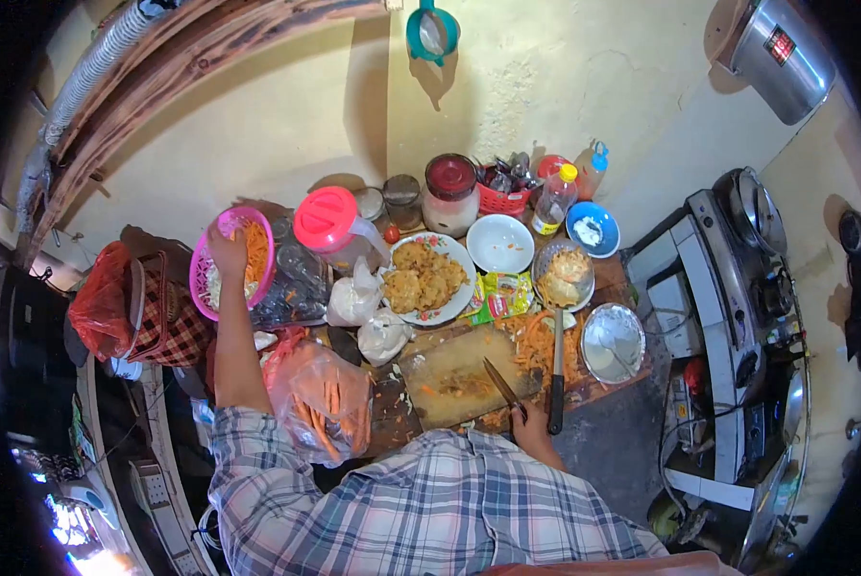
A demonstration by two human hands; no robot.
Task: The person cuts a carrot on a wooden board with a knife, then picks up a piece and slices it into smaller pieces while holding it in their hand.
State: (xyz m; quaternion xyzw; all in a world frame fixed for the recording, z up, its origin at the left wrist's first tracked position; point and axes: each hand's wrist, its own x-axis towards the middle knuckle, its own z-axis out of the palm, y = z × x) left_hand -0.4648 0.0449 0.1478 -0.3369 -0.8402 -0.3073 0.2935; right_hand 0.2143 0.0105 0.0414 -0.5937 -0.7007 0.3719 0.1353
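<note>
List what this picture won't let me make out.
Head view, all four:
What the left hand grips, if anything: its back hides the fingertips.
Contents of the white plastic bags: hidden by the plastic.
Label text on the yellow-capped bottle: too small.
Upper end of the steel pot: cut off by the top edge.

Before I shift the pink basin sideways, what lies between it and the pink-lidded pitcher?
Crumpled dark plastic lies between the pink basin and the pitcher, as the head view shows.
</note>
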